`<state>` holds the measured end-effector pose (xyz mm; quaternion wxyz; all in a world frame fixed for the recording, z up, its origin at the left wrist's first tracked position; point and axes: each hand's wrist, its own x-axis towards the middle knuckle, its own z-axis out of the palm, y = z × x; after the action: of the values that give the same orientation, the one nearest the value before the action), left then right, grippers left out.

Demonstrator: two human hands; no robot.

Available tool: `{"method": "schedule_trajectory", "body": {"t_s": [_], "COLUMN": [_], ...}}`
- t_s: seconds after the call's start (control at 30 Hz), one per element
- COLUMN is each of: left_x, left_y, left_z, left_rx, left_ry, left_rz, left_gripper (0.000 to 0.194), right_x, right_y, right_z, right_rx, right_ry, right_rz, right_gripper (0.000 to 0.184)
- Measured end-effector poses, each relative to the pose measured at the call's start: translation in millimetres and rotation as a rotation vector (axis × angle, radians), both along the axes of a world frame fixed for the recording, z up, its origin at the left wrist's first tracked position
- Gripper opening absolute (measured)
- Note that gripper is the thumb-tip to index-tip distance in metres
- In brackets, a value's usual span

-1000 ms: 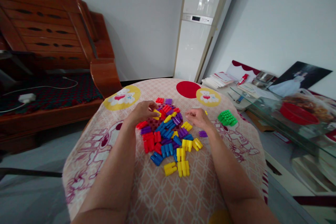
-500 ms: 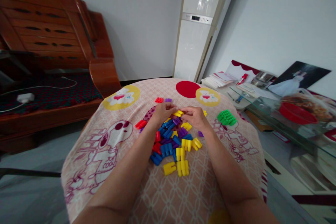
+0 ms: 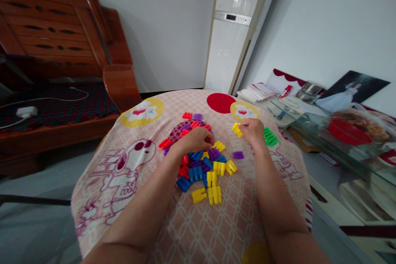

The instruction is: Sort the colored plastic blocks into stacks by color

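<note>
A heap of small plastic blocks (image 3: pixel 201 163) in red, blue, purple and yellow lies in the middle of a round table covered by a cartoon cloth (image 3: pixel 123 165). My left hand (image 3: pixel 196 139) rests curled on top of the heap; what its fingers grip is hidden. My right hand (image 3: pixel 253 131) is farther back and to the right, pinching yellow blocks (image 3: pixel 237 129) just above the cloth. A cluster of joined green blocks (image 3: pixel 270 136) sits right behind that hand. One loose purple block (image 3: pixel 238 155) lies below it.
A wooden bench (image 3: pixel 62 49) stands at the left with a white charger and cable (image 3: pixel 26 111) on its cushion. A tall white air conditioner (image 3: pixel 230 33) is behind the table. A glass table (image 3: pixel 340 132) at the right holds papers, a red bowl and a framed photo.
The hands met over the heap half a second ago. Since then my right hand has moved right and back with yellow blocks, and my left has stayed on the heap.
</note>
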<state>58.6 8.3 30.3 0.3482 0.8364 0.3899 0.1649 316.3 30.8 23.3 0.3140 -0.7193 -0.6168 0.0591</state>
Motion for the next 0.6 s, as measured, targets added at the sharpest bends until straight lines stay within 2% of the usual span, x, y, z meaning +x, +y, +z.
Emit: {"method": "schedule_trajectory", "body": {"t_s": [0.1, 0.23, 0.3, 0.43, 0.6], "left_x": [12.5, 28.5, 34.5, 42.5, 45.9], "left_y": [-6.8, -16.3, -21.0, -27.5, -33.7], "left_z": [-0.1, -1.3, -1.8, -4.6, -3.3], "left_rx": [0.036, 0.120, 0.167, 0.226, 0.232], "left_ry": [0.078, 0.217, 0.273, 0.362, 0.467], "left_rz": [-0.096, -0.177, -0.205, -0.208, -0.191], "left_gripper": [0.016, 0.020, 0.014, 0.004, 0.010], "right_x": [0.6, -3.4, -6.2, -11.0, -11.2], "right_y": [3.9, 5.5, 4.8, 3.5, 6.5], "right_z": [-5.9, -10.3, -11.1, -13.6, -22.6], "right_rx": [-0.020, -0.104, -0.139, -0.174, -0.182], "right_ry": [-0.116, -0.143, -0.159, -0.210, -0.293], "right_rz": [-0.045, -0.060, -0.062, -0.056, -0.084], "right_gripper": [0.025, 0.024, 0.023, 0.024, 0.026]}}
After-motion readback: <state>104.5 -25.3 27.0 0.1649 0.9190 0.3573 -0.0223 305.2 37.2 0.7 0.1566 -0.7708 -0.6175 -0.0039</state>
